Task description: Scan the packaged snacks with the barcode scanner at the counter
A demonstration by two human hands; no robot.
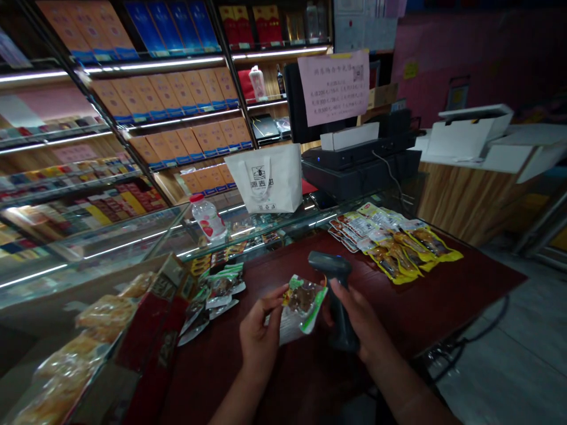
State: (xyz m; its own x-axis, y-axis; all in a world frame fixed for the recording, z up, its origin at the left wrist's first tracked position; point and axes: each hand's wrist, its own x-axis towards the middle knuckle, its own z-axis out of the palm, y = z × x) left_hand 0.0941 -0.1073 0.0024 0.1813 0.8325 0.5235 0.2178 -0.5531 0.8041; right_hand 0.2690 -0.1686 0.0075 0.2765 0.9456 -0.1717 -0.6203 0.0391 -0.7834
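Observation:
My left hand (261, 327) pinches the left edge of a small snack packet (303, 298), clear with green edging and brown food inside. A dark handheld barcode scanner (339, 301) is in my right hand (361, 319), its fingers wrapped round the grip. The scanner's head points left, just above and beside the packet. Similar green-edged packets (219, 286) lie in a loose pile to the left on the dark red counter (274, 383). Over on the right, yellow vacuum-packed snack bags (398, 254) overlap in rows.
A cardboard box (166, 295) of wrapped bread (106, 316) borders the left. Behind are a red-capped bottle (208, 218), a white shopping bag (270, 180) and a black register (361, 162) on a glass case. A cable (482, 330) hangs off the right.

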